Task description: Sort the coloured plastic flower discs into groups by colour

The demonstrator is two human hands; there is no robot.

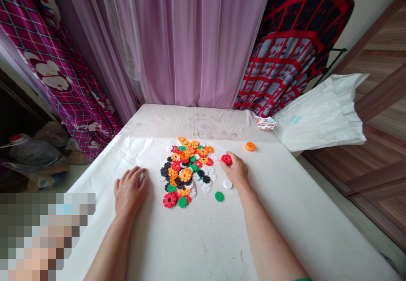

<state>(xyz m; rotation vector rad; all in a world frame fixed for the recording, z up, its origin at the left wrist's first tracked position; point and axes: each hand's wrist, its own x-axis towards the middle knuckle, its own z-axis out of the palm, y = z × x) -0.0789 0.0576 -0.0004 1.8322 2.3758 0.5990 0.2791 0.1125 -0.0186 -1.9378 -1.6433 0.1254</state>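
- One white bag [330, 116]: saw blue print [295, 119] on it (illegible).
- Pinched red disc [226, 159] in right hand [237, 172].
- Rested left hand [130, 190], loosely spread, near disc pile [185, 174].

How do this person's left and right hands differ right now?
The left hand lies palm down, holding nothing; the right hand pinches a red disc. The left hand is left of the colourful pile of discs, the right hand right of it. Both hands are bare.

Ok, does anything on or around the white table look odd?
Faint reddish streaks, possibly stains, mark the white tabletop, nearer the camera than the pile of multicoloured notched plastic discs. The tabletop also looks creased at far left.
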